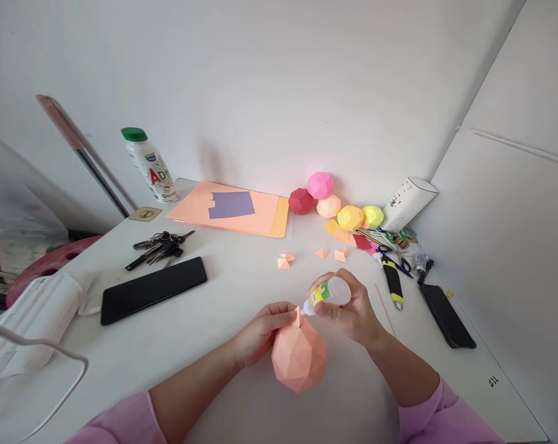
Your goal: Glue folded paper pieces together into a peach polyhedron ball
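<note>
A faceted peach paper ball (299, 357) is held at its upper left by my left hand (264, 330), whose thumb and fingers pinch near a small flap standing up at the top. My right hand (352, 308) is closed round a glue bottle (330, 292) with a yellow-green label. The bottle is tipped, and its nozzle points down left at the flap; whether they touch I cannot tell. Beyond the hands lie several small peach paper pieces (284, 263) on the white table (242, 280).
Coloured paper balls (350, 217) and peach sheets (232, 225) lie by the wall. A yellow-black utility knife (392, 280) and a dark phone-like case (447, 316) are at right. Keys (163, 246), a black phone (153, 290), a white bottle (151, 166) and a power strip (38, 320) are at left.
</note>
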`<action>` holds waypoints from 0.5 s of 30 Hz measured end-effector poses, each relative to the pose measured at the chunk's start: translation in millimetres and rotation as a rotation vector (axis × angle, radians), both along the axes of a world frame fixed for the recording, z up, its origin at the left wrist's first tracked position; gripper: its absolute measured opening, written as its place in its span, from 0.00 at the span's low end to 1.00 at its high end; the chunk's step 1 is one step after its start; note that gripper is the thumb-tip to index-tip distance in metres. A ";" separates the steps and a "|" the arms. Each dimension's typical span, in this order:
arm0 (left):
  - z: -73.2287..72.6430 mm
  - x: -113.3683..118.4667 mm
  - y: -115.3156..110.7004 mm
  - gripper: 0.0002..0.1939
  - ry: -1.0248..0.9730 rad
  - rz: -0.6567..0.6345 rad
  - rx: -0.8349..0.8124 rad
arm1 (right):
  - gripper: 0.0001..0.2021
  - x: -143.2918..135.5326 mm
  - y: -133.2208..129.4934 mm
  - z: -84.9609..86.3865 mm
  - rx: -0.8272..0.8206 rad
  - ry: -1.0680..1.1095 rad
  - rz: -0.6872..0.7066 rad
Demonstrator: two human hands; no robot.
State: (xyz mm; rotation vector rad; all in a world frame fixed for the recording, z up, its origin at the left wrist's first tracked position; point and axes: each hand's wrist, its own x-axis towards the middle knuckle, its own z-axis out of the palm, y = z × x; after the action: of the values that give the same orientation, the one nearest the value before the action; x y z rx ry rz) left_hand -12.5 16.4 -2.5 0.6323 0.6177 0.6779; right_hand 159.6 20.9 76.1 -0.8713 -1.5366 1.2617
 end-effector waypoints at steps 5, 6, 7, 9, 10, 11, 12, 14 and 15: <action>-0.1 -0.7 -0.4 0.15 0.000 -0.007 0.010 | 0.16 0.0 -0.2 1.0 -0.009 -0.001 0.008; -0.2 -0.8 -0.4 0.15 -0.002 -0.006 0.012 | 0.16 0.1 -0.3 1.2 -0.014 -0.003 0.013; -0.4 -0.8 -0.5 0.15 -0.003 -0.003 0.014 | 0.16 0.2 -0.4 1.3 -0.021 -0.004 0.020; -0.7 -0.6 -0.6 0.15 -0.004 0.002 0.016 | 0.16 0.4 -0.5 1.0 -0.035 -0.003 0.033; -1.0 -0.6 -0.6 0.15 -0.004 0.004 0.016 | 0.16 0.6 -0.5 0.8 -0.039 -0.002 0.037; -1.4 -0.6 -0.5 0.15 -0.004 0.002 0.017 | 0.16 0.7 -0.4 0.4 -0.040 -0.001 0.040; -1.9 -0.6 -0.5 0.15 -0.004 -0.003 0.019 | 0.16 0.7 -0.3 0.2 -0.038 0.000 0.039; -2.8 -0.7 -0.4 0.15 -0.008 -0.016 0.026 | 0.16 0.6 0.0 -0.2 -0.031 0.002 0.026; -3.1 -0.8 -0.4 0.15 -0.010 -0.022 0.029 | 0.16 0.4 0.1 -0.2 -0.028 0.002 0.016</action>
State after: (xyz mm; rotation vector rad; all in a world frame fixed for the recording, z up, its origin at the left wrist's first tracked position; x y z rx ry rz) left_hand -13.4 16.1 -5.7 0.6611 0.5918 0.6699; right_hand 160.0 21.0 76.0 -0.8770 -1.5302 1.2980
